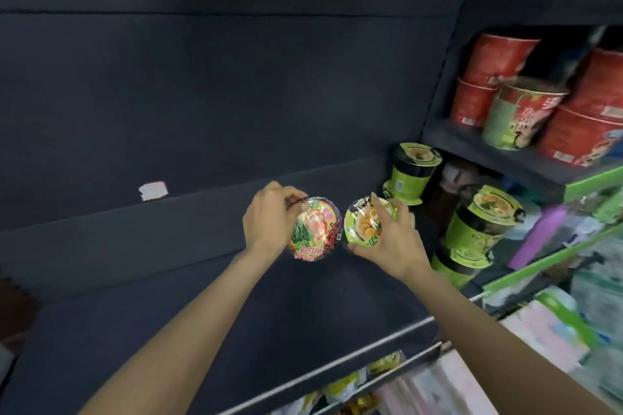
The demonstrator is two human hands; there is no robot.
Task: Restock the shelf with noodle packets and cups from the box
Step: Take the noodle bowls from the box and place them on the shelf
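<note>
The person holds a noodle cup in each hand over the dark shelf (202,280): the left hand (269,222) has its fingers curled round the rim of a red-lidded cup (317,229), and the right hand (394,239) grips a green-lidded cup (364,222), thumb under its near edge and fingers over the far rim. The two lids nearly touch between the fingertips. Just beyond the right fingers stand stacked green cups (411,172), with more green cups (478,229) further to the right; red bowls (499,57) sit on the shelf above. The step in hand looks like setting both cups down; it would go best to seat the green-lidded one flush beside its matching stack first, lid up and level, then place the red-lidded cup alongside, releasing only once each base rests flat on the shelf
</note>
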